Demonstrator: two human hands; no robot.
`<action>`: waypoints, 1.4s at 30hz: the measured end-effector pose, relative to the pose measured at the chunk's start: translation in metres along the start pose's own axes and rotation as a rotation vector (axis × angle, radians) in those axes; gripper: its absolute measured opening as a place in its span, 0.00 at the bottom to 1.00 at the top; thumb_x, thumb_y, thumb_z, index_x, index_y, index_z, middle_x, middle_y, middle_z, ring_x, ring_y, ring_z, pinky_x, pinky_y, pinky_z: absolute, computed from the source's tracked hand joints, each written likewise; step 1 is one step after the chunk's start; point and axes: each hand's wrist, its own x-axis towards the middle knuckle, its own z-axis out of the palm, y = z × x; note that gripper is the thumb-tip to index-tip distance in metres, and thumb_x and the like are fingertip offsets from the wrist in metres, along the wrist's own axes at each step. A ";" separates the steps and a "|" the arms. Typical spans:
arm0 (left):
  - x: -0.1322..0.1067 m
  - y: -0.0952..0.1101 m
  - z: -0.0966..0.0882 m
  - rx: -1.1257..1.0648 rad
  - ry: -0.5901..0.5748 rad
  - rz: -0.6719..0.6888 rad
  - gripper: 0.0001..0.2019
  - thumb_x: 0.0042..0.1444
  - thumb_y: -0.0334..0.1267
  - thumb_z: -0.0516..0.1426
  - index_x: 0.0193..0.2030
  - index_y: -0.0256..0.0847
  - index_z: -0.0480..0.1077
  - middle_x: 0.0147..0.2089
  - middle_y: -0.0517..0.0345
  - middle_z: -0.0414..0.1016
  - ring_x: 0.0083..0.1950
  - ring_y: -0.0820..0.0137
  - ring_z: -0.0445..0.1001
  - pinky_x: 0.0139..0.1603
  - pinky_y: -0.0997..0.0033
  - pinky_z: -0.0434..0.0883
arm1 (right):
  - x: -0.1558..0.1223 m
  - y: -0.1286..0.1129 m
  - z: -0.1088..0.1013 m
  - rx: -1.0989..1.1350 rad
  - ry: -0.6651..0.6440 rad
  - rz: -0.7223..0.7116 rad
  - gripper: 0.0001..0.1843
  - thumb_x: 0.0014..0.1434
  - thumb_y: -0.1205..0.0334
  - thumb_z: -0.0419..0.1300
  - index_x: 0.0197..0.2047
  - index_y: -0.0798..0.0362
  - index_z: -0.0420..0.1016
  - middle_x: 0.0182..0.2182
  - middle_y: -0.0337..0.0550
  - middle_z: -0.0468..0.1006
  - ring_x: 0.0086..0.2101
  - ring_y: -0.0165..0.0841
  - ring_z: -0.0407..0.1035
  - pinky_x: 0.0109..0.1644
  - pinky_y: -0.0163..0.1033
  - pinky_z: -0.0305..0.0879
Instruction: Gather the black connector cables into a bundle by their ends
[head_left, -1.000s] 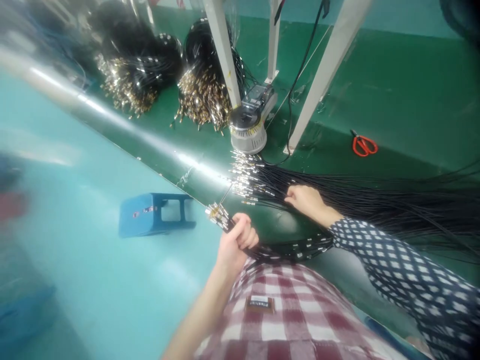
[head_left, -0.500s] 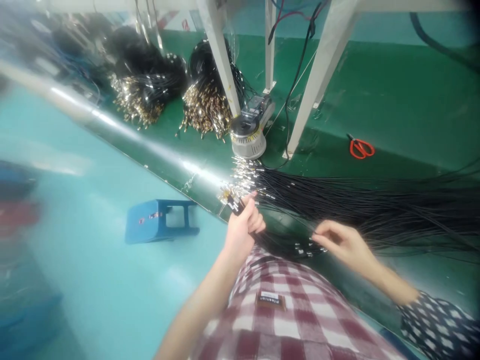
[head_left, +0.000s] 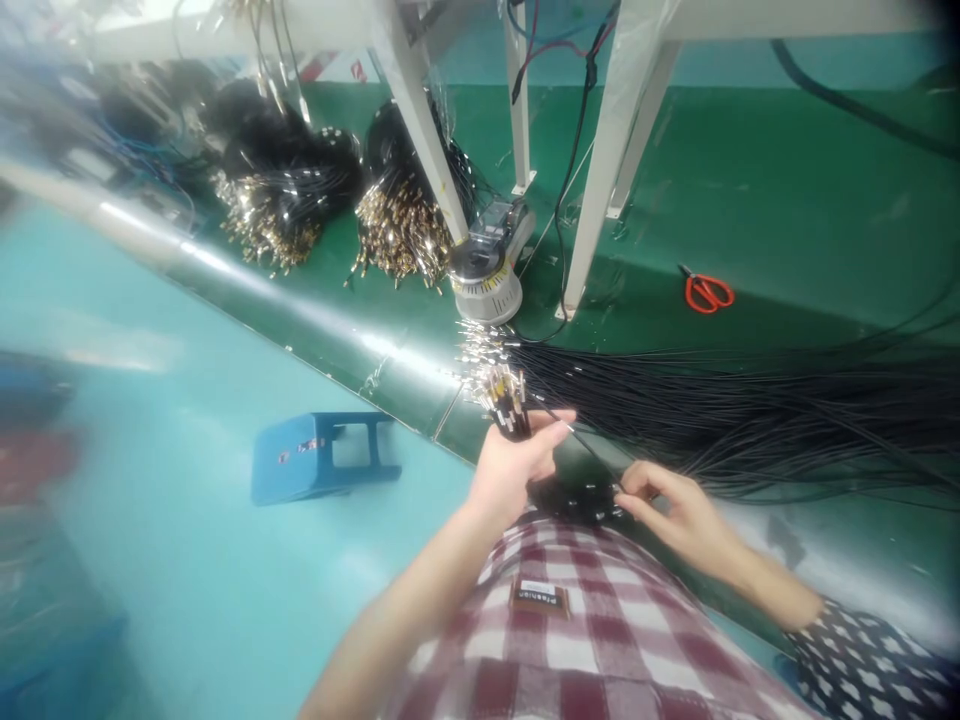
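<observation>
My left hand [head_left: 517, 462] is closed round a bundle of black cables [head_left: 511, 415], whose metal-tipped ends point up and away from me. Its thumb and forefinger reach out to the right, by a single black cable [head_left: 592, 452]. The other part of that cable is pinched in my right hand [head_left: 660, 500], between thumb and fingertips. Beyond both hands a long spread of black cables [head_left: 720, 410] lies on the green tabletop [head_left: 810, 220], with silvery ends [head_left: 480, 350] gathered at its left. Below the hands, more cable ends [head_left: 600, 495] lie near my checked apron [head_left: 585, 610].
A round grey tape dispenser [head_left: 487, 295] stands behind the silvery ends, against a white frame leg [head_left: 420, 120]. Orange-handled scissors [head_left: 707, 292] lie at the right. Coiled cable bundles [head_left: 405, 220] are at the back left. A blue stool [head_left: 322, 457] is on the floor beyond the table's edge.
My left hand has shifted right with its bundle, and its thumb and forefinger now stretch out to the single cable. My right hand stays pinched on that cable, slightly lower. The view has shifted slightly.
</observation>
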 end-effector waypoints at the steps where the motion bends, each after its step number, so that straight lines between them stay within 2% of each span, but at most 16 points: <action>1: 0.000 0.001 0.000 -0.008 -0.013 0.008 0.16 0.47 0.37 0.65 0.42 0.31 0.74 0.15 0.72 0.48 0.16 0.83 0.45 0.20 0.76 0.44 | -0.001 0.001 0.000 -0.001 0.002 -0.007 0.12 0.63 0.55 0.53 0.30 0.50 0.62 0.27 0.39 0.68 0.28 0.31 0.62 0.33 0.36 0.61; 3: 0.001 0.002 -0.002 -0.052 -0.002 0.046 0.17 0.50 0.39 0.63 0.46 0.34 0.73 0.16 0.72 0.45 0.17 0.83 0.44 0.20 0.76 0.44 | -0.003 0.003 -0.002 -0.004 -0.004 -0.012 0.12 0.64 0.56 0.53 0.30 0.50 0.62 0.27 0.39 0.68 0.28 0.31 0.63 0.33 0.36 0.61; 6: 0.004 0.002 -0.006 -0.067 0.026 0.059 0.13 0.53 0.41 0.62 0.40 0.32 0.74 0.15 0.72 0.43 0.17 0.83 0.44 0.20 0.76 0.45 | 0.000 -0.003 -0.009 -0.033 -0.094 -0.009 0.12 0.61 0.53 0.56 0.30 0.51 0.64 0.28 0.40 0.70 0.28 0.31 0.65 0.33 0.36 0.62; 8: 0.004 0.002 -0.007 -0.041 0.005 0.043 0.13 0.52 0.41 0.62 0.37 0.31 0.75 0.15 0.72 0.44 0.16 0.83 0.45 0.20 0.76 0.45 | 0.012 -0.018 -0.013 -0.049 -0.117 -0.011 0.12 0.60 0.52 0.57 0.31 0.52 0.67 0.29 0.41 0.72 0.27 0.31 0.65 0.32 0.36 0.62; 13: 0.000 0.003 -0.004 -0.002 -0.042 0.016 0.15 0.51 0.42 0.63 0.39 0.31 0.75 0.15 0.72 0.46 0.16 0.83 0.45 0.20 0.76 0.44 | 0.059 -0.072 -0.009 0.027 0.058 -0.074 0.12 0.62 0.54 0.54 0.34 0.52 0.72 0.32 0.43 0.75 0.30 0.32 0.67 0.35 0.36 0.62; 16: -0.001 0.005 -0.007 -0.014 -0.041 0.019 0.15 0.52 0.41 0.62 0.41 0.30 0.75 0.15 0.72 0.45 0.16 0.83 0.44 0.20 0.76 0.44 | 0.066 -0.084 -0.004 -0.007 0.017 -0.090 0.14 0.63 0.56 0.53 0.29 0.53 0.71 0.27 0.40 0.73 0.28 0.30 0.66 0.34 0.35 0.60; 20: 0.002 0.004 -0.018 -0.069 -0.020 0.060 0.15 0.54 0.42 0.61 0.42 0.32 0.74 0.16 0.73 0.42 0.17 0.83 0.43 0.20 0.77 0.46 | 0.050 -0.070 -0.005 -0.067 -0.129 -0.055 0.16 0.63 0.54 0.53 0.28 0.53 0.72 0.24 0.39 0.71 0.25 0.29 0.64 0.30 0.34 0.58; 24: 0.003 0.001 -0.021 -0.072 -0.033 0.051 0.15 0.53 0.41 0.62 0.43 0.32 0.74 0.16 0.73 0.44 0.17 0.83 0.44 0.21 0.77 0.47 | 0.043 -0.064 0.000 -0.082 -0.122 -0.076 0.16 0.65 0.56 0.50 0.30 0.53 0.72 0.25 0.40 0.73 0.27 0.30 0.66 0.32 0.34 0.60; 28: 0.001 0.000 -0.024 -0.108 0.012 0.018 0.16 0.54 0.46 0.60 0.31 0.31 0.74 0.15 0.72 0.43 0.17 0.83 0.44 0.20 0.77 0.48 | 0.047 -0.061 0.004 -0.161 -0.155 -0.103 0.15 0.65 0.57 0.52 0.32 0.53 0.75 0.26 0.40 0.74 0.27 0.30 0.67 0.33 0.34 0.60; 30: -0.001 -0.001 -0.031 -0.152 0.062 0.028 0.17 0.54 0.47 0.60 0.27 0.31 0.72 0.17 0.68 0.49 0.18 0.82 0.49 0.21 0.77 0.52 | 0.048 -0.050 -0.002 -0.242 -0.203 -0.070 0.14 0.63 0.57 0.54 0.31 0.52 0.77 0.28 0.41 0.76 0.28 0.30 0.69 0.33 0.34 0.61; 32: -0.004 -0.002 -0.040 -0.188 0.098 0.051 0.16 0.52 0.46 0.61 0.26 0.32 0.72 0.23 0.61 0.60 0.22 0.80 0.58 0.24 0.76 0.59 | 0.053 -0.034 -0.014 -0.302 -0.298 -0.013 0.11 0.57 0.55 0.59 0.28 0.50 0.79 0.29 0.40 0.78 0.30 0.32 0.71 0.33 0.34 0.62; 34: -0.007 -0.003 -0.047 -0.204 0.085 0.073 0.17 0.52 0.46 0.61 0.24 0.33 0.70 0.32 0.55 0.68 0.31 0.75 0.67 0.32 0.73 0.66 | 0.066 -0.018 -0.024 -0.264 -0.411 0.073 0.12 0.54 0.51 0.62 0.29 0.49 0.81 0.29 0.39 0.79 0.29 0.32 0.72 0.31 0.34 0.63; 35: -0.008 -0.004 -0.049 -0.206 0.059 0.080 0.18 0.53 0.47 0.60 0.22 0.33 0.68 0.33 0.54 0.69 0.34 0.72 0.69 0.37 0.70 0.68 | 0.077 -0.011 -0.026 -0.254 -0.425 0.125 0.14 0.54 0.48 0.61 0.30 0.49 0.81 0.28 0.39 0.79 0.28 0.32 0.72 0.30 0.33 0.63; 37: -0.009 -0.005 -0.049 -0.214 -0.002 0.076 0.20 0.56 0.47 0.57 0.20 0.36 0.65 0.25 0.58 0.65 0.31 0.71 0.69 0.41 0.67 0.68 | 0.103 -0.002 -0.022 -0.324 -0.333 0.225 0.18 0.56 0.46 0.58 0.34 0.50 0.81 0.30 0.41 0.80 0.29 0.33 0.73 0.31 0.33 0.64; 40: -0.010 -0.007 -0.045 -0.265 -0.027 0.038 0.19 0.59 0.47 0.54 0.21 0.37 0.63 0.14 0.68 0.48 0.17 0.79 0.53 0.27 0.73 0.64 | 0.143 0.004 -0.004 -0.531 -0.132 0.293 0.13 0.55 0.51 0.62 0.35 0.52 0.79 0.36 0.46 0.81 0.36 0.36 0.73 0.38 0.36 0.64; 42: -0.010 -0.009 -0.043 -0.290 0.001 0.030 0.19 0.59 0.46 0.54 0.22 0.37 0.64 0.13 0.70 0.43 0.15 0.81 0.44 0.21 0.77 0.54 | 0.156 0.004 0.006 -0.556 -0.110 0.289 0.07 0.54 0.58 0.64 0.32 0.53 0.77 0.35 0.48 0.80 0.37 0.38 0.73 0.40 0.38 0.64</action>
